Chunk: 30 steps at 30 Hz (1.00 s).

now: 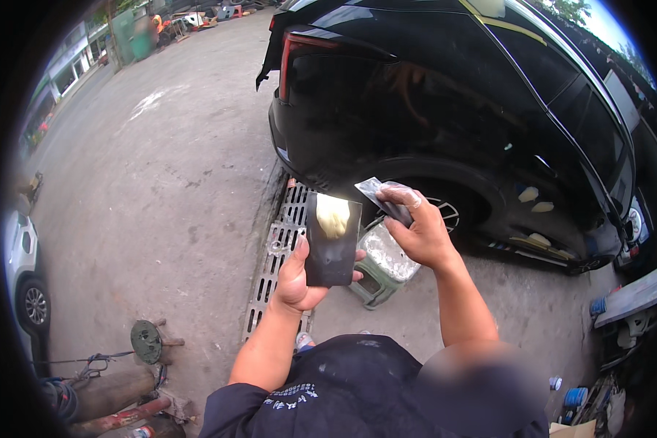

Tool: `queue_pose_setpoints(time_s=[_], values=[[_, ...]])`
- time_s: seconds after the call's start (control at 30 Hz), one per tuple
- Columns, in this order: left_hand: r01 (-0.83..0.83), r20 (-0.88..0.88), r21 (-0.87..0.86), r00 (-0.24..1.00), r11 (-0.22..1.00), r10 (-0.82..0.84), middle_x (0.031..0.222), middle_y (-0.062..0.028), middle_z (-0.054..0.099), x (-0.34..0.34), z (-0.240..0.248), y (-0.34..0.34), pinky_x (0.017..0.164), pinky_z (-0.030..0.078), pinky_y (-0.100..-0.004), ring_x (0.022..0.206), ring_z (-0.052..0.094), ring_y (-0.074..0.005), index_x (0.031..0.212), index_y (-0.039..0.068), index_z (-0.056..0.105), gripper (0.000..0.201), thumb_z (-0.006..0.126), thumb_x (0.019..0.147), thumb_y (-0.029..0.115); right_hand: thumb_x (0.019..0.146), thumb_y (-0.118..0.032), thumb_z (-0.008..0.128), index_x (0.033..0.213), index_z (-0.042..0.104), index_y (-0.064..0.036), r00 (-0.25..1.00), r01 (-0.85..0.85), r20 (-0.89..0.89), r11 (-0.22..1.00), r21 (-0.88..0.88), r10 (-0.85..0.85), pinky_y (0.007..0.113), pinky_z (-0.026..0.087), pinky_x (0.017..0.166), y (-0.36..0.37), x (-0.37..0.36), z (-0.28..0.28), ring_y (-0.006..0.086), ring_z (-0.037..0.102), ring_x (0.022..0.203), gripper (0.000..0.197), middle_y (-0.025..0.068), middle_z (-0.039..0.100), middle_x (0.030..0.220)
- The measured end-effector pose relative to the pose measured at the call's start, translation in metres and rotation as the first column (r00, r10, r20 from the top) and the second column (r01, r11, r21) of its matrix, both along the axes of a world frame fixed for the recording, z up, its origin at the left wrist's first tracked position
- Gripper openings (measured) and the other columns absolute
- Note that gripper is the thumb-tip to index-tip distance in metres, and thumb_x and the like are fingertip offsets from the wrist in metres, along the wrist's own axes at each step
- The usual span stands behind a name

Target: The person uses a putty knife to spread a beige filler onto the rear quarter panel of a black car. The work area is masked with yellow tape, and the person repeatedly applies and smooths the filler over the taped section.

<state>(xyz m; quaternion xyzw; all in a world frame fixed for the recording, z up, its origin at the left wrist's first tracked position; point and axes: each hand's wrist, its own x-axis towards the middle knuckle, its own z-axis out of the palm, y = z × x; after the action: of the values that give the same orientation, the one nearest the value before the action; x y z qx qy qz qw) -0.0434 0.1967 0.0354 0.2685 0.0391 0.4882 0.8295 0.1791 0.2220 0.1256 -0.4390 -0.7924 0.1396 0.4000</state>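
Note:
My left hand [299, 281] is closed round a flat black mixing board [331, 259], with the thumb on its left edge and fingertips showing at the right. A lump of pale yellow body filler [333, 217] sits on the board's upper half. In my right hand [425, 230] is a putty spreader [370, 191], a flat blade with a dark lower part, held just right of the board and apart from it. Whitish smears coat the right fingers. Beyond both hands stands a black car [387, 109], with pale filler patches [528, 194] on its side.
A green stool [390, 255] with a white-spattered top stands below my hands, near the rear wheel [443, 212]. A slotted drain grate [270, 270] runs along the ground. At left are a white car [28, 277], a round green stand [147, 342] and cylinders [113, 394].

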Motion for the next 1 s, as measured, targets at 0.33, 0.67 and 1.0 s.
queue_pose_setpoints(time_s=[0.33, 0.67, 1.0], values=[[-0.473, -0.296, 0.251, 0.794, 0.845, 0.532, 0.132, -0.0114, 0.056, 0.026, -0.022, 0.008, 0.104, 0.044, -0.0395, 0.119, 0.056, -0.0224, 0.144, 0.003, 0.037, 0.058, 0.036, 0.105, 0.046, 0.078, 0.005, 0.060, 0.127, 0.056, -0.0031, 0.994, -0.055, -0.095, 0.992, -0.112, 0.044, 0.035, 0.055, 0.081, -0.016, -0.016, 0.012, 0.0251, 0.069, 0.098, 0.049, 0.0166, 0.067, 0.113], [0.263, 0.113, -0.042, 0.960, 0.964, -0.257, 0.141, -0.0231, 0.047, 0.006, -0.028, 0.006, 0.071, 0.056, -0.0622, 0.117, 0.054, -0.0502, 0.151, 0.008, 0.031, 0.072, 0.041, 0.098, 0.056, 0.062, 0.011, 0.062, 0.119, 0.062, -0.0043, 0.913, -0.407, 0.058, 0.910, 0.080, 0.403, 0.040, 0.053, 0.090, -0.022, 0.014, 0.034, 0.0321, 0.062, 0.106, 0.059, 0.0121, 0.066, 0.113], [0.328, 0.211, 0.029, 0.921, 0.944, -0.327, 0.149, -0.0219, 0.039, 0.028, -0.028, 0.011, 0.080, 0.055, -0.0627, 0.128, 0.045, -0.0530, 0.153, 0.009, 0.029, 0.071, 0.043, 0.099, 0.053, 0.072, 0.013, 0.058, 0.122, 0.062, -0.0057, 0.930, -0.338, -0.178, 0.939, -0.069, 0.322, 0.035, 0.052, 0.092, 0.002, 0.057, -0.013, 0.0235, 0.063, 0.110, 0.054, 0.0114, 0.064, 0.120]])
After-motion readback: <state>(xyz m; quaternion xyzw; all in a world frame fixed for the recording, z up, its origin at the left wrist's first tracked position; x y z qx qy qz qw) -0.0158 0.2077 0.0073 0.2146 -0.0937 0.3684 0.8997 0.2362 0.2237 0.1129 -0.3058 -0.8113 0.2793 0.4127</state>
